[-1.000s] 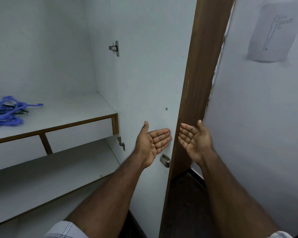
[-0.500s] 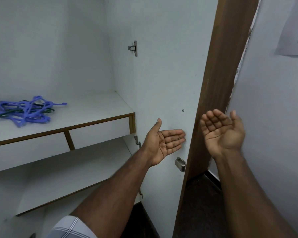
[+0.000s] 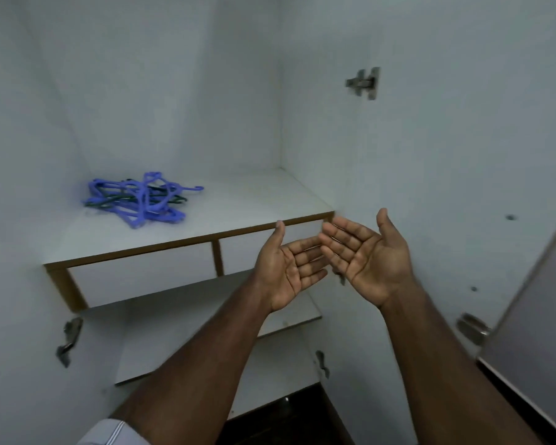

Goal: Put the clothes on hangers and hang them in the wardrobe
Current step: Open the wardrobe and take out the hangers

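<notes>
Inside the white wardrobe [image 3: 174, 91], hangers [image 3: 138, 200] lie heaped on the upper shelf [image 3: 254, 200], at ten o'clock from your hands. Your left hand [image 3: 289, 271] and right hand [image 3: 369, 258] face palms-up, fingers relaxed, holding nothing.

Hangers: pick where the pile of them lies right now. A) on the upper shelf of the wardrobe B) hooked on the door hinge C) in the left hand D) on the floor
A: the tangled blue and dark hangers lie on the upper shelf, while the left hand and right hand are open, palms up, holding nothing.
</notes>
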Motion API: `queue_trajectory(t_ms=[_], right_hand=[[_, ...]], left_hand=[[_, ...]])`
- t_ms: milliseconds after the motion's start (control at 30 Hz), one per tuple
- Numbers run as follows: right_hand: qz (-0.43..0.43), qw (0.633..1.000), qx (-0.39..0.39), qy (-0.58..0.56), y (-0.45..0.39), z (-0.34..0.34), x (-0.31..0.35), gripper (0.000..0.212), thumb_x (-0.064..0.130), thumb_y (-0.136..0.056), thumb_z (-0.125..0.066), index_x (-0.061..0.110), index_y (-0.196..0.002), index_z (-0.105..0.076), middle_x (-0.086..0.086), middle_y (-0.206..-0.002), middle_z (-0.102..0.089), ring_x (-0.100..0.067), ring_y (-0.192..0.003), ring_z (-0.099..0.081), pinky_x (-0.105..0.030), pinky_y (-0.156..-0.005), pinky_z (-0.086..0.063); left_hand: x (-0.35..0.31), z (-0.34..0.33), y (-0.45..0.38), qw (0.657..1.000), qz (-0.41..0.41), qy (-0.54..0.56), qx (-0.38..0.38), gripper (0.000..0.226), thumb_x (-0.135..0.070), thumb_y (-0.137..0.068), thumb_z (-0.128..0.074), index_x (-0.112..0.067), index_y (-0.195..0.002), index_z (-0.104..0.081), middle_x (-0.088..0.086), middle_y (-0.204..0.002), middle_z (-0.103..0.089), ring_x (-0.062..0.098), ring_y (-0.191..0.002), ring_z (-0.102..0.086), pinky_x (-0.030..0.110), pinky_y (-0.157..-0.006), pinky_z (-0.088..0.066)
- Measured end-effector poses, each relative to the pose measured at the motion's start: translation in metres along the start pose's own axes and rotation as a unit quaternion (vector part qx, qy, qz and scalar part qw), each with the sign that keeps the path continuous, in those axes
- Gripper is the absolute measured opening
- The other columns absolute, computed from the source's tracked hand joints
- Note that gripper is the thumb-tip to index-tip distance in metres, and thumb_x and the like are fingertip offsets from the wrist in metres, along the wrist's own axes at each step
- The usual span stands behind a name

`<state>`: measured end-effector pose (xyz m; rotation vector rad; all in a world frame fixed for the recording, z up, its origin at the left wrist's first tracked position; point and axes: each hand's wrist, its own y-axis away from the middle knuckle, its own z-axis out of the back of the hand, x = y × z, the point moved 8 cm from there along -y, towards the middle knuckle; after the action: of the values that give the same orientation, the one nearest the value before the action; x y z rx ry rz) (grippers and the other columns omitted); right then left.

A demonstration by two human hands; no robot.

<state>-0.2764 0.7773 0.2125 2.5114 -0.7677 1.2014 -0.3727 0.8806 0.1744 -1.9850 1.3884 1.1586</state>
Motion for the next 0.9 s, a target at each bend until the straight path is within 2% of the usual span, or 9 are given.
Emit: queue_trajectory(t_ms=[133,333,467,600,700,767,833,900], right_hand=[[-0.038,0.999,0.022,0.004,-0.038,-0.052,-0.058,0.079,0.068,-0.094,-0.042,0.001,-0.128,-0.061,-0.022,-0.128,-0.066,-0.034,-0.118,-0.065,-0.041,-0.089,-0.059],[-0.089,0.994,0.053,0.027,-0.102,-0.123,-0.129,0.074,0.065,-0.096,-0.042,0.001,-0.127,-0.061,-0.020,-0.122,-0.069,-0.032,-0.112,-0.068,-0.038,-0.083,-0.061],[-0.128,0.990,0.056,0.036,-0.149,-0.154,-0.172,0.067,0.060,-0.098,-0.043,0.002,-0.125,-0.062,-0.018,-0.117,-0.072,-0.031,-0.108,-0.071,-0.041,-0.089,-0.055],[-0.154,0.984,0.060,0.063,-0.215,-0.181,-0.210,0.059,0.056,-0.099,-0.048,0.004,-0.122,-0.064,-0.015,-0.113,-0.074,-0.030,-0.103,-0.073,-0.040,-0.088,-0.056],[-0.170,0.980,0.064,0.084,-0.276,-0.200,-0.230,0.054,0.054,-0.097,-0.054,0.005,-0.119,-0.065,-0.014,-0.111,-0.075,-0.028,-0.102,-0.073,-0.039,-0.087,-0.057],[-0.176,0.976,0.059,0.110,-0.317,-0.212,-0.238,0.050,0.052,-0.097,-0.055,0.006,-0.115,-0.065,-0.013,-0.113,-0.074,-0.027,-0.104,-0.072,-0.039,-0.092,-0.056],[-0.167,0.973,0.048,0.154,-0.357,-0.221,-0.243,0.044,0.050,-0.097,-0.056,0.009,-0.111,-0.066,-0.010,-0.116,-0.072,-0.025,-0.107,-0.069,-0.039,-0.096,-0.053],[-0.145,0.967,0.030,0.208,-0.393,-0.226,-0.246,0.043,0.048,-0.098,-0.057,0.010,-0.116,-0.065,-0.008,-0.120,-0.069,-0.023,-0.107,-0.065,-0.037,-0.097,-0.050]], left_hand=[[-0.038,0.078,0.024,0.998,-0.017,-0.013,-0.062,0.085,-0.074,-0.095,-0.031,-0.005,-0.134,-0.059,0.013,-0.129,-0.068,0.026,-0.120,-0.065,0.042,-0.108,-0.046],[-0.096,0.191,0.047,0.976,-0.071,-0.004,-0.204,0.074,-0.068,-0.097,-0.036,-0.008,-0.131,-0.062,0.012,-0.129,-0.068,0.027,-0.114,-0.068,0.041,-0.099,-0.052],[-0.123,0.258,0.055,0.953,-0.088,-0.004,-0.289,0.065,-0.061,-0.099,-0.043,-0.008,-0.131,-0.061,0.013,-0.132,-0.066,0.029,-0.115,-0.066,0.040,-0.094,-0.055],[-0.163,0.330,0.051,0.916,-0.126,-0.008,-0.381,0.051,-0.052,-0.101,-0.048,-0.009,-0.125,-0.061,0.014,-0.134,-0.063,0.030,-0.116,-0.064,0.039,-0.093,-0.053],[-0.198,0.376,0.040,0.886,-0.141,-0.017,-0.442,0.054,-0.048,-0.103,-0.046,-0.005,-0.135,-0.057,0.014,-0.138,-0.060,0.031,-0.121,-0.060,0.040,-0.099,-0.048],[-0.218,0.400,0.032,0.865,-0.149,-0.012,-0.480,0.056,-0.046,-0.103,-0.047,-0.004,-0.140,-0.053,0.014,-0.141,-0.057,0.031,-0.122,-0.058,0.038,-0.099,-0.046],[-0.236,0.423,0.024,0.839,-0.155,-0.009,-0.521,0.056,-0.045,-0.103,-0.048,-0.004,-0.142,-0.052,0.014,-0.142,-0.056,0.030,-0.120,-0.059,0.038,-0.098,-0.046],[-0.249,0.446,0.017,0.809,-0.143,-0.015,-0.570,0.055,-0.042,-0.103,-0.051,-0.002,-0.141,-0.052,0.014,-0.141,-0.057,0.030,-0.120,-0.059,0.040,-0.100,-0.048]])
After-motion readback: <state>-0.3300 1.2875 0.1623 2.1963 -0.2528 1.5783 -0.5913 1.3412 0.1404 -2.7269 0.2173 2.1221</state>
